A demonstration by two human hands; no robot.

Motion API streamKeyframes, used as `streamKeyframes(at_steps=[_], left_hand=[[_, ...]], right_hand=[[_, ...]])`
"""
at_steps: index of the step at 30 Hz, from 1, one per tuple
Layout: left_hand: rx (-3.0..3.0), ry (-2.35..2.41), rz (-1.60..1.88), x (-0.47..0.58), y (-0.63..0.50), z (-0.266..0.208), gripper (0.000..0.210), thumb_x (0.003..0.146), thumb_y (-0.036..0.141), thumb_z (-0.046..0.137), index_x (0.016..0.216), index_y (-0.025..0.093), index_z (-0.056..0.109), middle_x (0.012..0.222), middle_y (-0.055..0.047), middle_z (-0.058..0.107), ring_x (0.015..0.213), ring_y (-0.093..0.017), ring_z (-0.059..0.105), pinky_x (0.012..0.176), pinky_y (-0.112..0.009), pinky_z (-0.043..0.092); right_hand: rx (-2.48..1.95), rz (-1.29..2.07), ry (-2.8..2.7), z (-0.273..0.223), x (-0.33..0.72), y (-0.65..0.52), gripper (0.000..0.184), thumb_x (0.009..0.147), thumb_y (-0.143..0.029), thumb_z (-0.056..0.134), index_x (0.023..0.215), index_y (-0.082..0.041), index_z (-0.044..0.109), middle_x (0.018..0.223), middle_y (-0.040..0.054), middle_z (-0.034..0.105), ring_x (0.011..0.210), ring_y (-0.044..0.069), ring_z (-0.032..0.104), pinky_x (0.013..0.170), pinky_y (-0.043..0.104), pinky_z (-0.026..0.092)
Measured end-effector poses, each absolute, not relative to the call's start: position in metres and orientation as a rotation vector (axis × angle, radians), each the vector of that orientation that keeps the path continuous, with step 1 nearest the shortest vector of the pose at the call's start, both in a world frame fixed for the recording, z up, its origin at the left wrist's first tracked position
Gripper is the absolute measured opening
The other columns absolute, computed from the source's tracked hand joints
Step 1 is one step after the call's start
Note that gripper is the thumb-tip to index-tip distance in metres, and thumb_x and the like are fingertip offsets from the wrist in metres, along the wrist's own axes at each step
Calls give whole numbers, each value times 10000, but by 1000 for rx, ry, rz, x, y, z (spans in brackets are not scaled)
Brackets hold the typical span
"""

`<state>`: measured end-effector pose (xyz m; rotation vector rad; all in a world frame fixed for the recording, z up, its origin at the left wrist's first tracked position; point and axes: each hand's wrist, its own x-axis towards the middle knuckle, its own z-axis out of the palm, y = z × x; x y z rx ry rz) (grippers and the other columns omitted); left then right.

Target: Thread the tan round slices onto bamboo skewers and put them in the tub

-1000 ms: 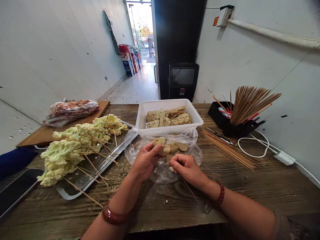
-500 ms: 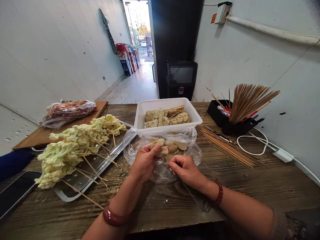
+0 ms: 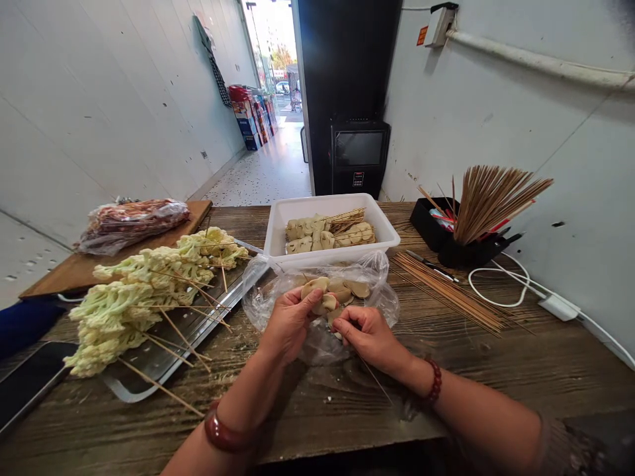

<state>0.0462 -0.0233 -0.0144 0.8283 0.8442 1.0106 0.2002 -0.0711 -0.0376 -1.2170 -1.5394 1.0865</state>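
My left hand (image 3: 286, 325) is closed, pinching thin, beige, rounded slices (image 3: 315, 286) that look like potato between thumb and fingers. Close beside it, my right hand (image 3: 370, 336) grips a thin bamboo skewer (image 3: 376, 380), whose lower end sticks out toward the table's front edge. A slice is by the right fingertips; whether the skewer passes through it I cannot tell. Under both hands lies an open clear plastic bag (image 3: 255, 303) with more loose slices (image 3: 358, 289). Just beyond it stands a white tub (image 3: 389, 239) holding skewered beige slices (image 3: 308, 227).
Left, cauliflower skewers (image 3: 131, 295) lie on a metal tray (image 3: 196, 344), near a wooden board (image 3: 54, 274) with a bagged reddish food (image 3: 133, 225) and a phone (image 3: 34, 383). Right are loose skewers (image 3: 449, 291), a black holder (image 3: 461, 252) full of skewers, and a white cable (image 3: 501, 306).
The slices in my left hand have shifted slightly and show more of their faces. Both hands stay nearly in place, and the view has moved a little.
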Motion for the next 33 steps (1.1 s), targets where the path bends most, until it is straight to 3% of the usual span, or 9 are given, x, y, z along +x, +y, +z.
streamKeyframes(at_steps=[15, 21, 27, 31, 33], left_hand=[[810, 822, 966, 53, -28, -16, 314, 634, 377, 847, 772, 113, 746, 747, -85, 747, 671, -147, 657, 662, -241, 512], [817, 837, 1081, 38, -16, -9, 410, 641, 431, 831, 918, 147, 726, 871, -76, 745, 729, -174, 684, 731, -302, 532], [1157, 1054, 1106, 23, -5, -15, 296, 688, 406, 788, 833, 152, 743, 782, -84, 738, 683, -169, 633, 654, -266, 471], [1611, 1254, 1047, 21, 2, -29, 112, 694, 281, 756, 770, 200, 774, 792, -75, 737, 749, -217, 624, 719, -304, 450], [1878, 1281, 981, 21, 5, -34, 118, 738, 239, 695, 819, 217, 779, 845, -77, 734, 795, -232, 624, 757, -327, 444]], right_hand=[[-1190, 1106, -1502, -38, 203, -68, 307, 866, -343, 575, 609, -176, 579, 533, -10, 571, 509, 110, 495, 526, 233, 378], [-1229, 1049, -1449, -25, 220, -65, 292, 848, -397, 600, 663, -176, 646, 536, -13, 568, 505, 112, 487, 496, 228, 372], [-1230, 1046, -1427, -15, 239, -61, 276, 831, -411, 616, 699, -176, 676, 565, -6, 588, 493, 109, 479, 479, 229, 352], [-1194, 1087, -1490, -10, 242, -62, 260, 833, -373, 611, 694, -168, 690, 589, -2, 605, 491, 100, 482, 485, 228, 354], [-1195, 1084, -1500, -9, 242, -62, 254, 837, -357, 604, 704, -163, 698, 557, -11, 581, 483, 97, 470, 481, 224, 341]])
